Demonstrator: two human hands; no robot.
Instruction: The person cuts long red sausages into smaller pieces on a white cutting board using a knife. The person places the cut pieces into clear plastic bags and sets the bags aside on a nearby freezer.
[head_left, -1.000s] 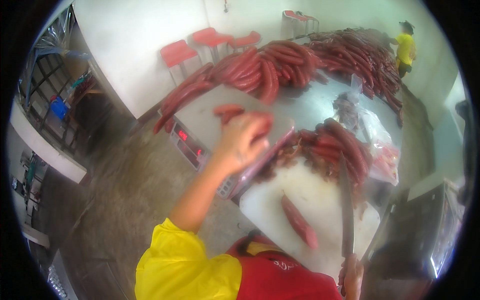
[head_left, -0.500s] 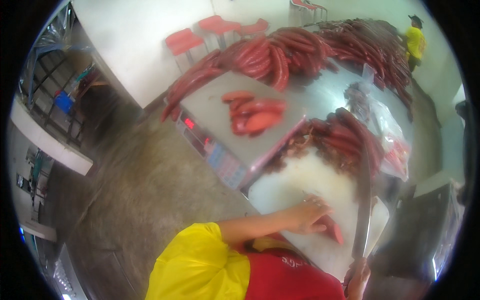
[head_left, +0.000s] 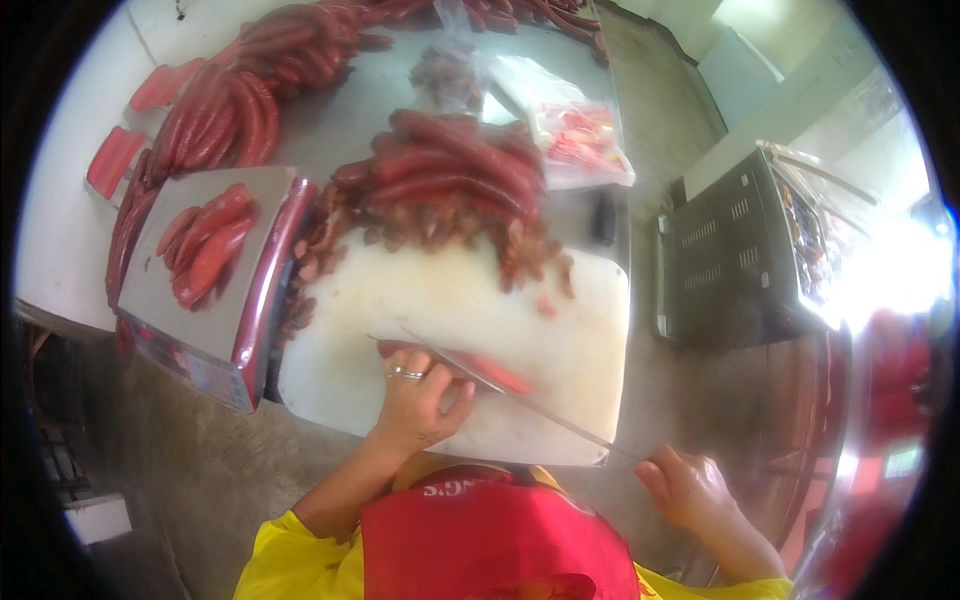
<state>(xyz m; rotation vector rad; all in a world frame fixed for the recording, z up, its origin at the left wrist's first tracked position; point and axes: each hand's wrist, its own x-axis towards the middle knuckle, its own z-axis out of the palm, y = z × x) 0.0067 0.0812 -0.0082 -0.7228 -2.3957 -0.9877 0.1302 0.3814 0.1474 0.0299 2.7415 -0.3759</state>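
The right hand (head_left: pixel 690 490) has its grip closed around the handle of a long knife (head_left: pixel 500 385), whose thin blade runs up and left across the white cutting board (head_left: pixel 420 300). The left hand (head_left: pixel 420 395), a ring on one finger, presses flat on a red sausage (head_left: pixel 495 372) lying on the board's near part, fingers bent over it and just beside the blade. Behind the board a heap of red sausages (head_left: pixel 450 165) rests on the steel counter (head_left: pixel 350 110). To the left stands a scale (head_left: pixel 255 290) with several sausages on its platform. A clear bag (head_left: pixel 575 140) lies farther back to the right.
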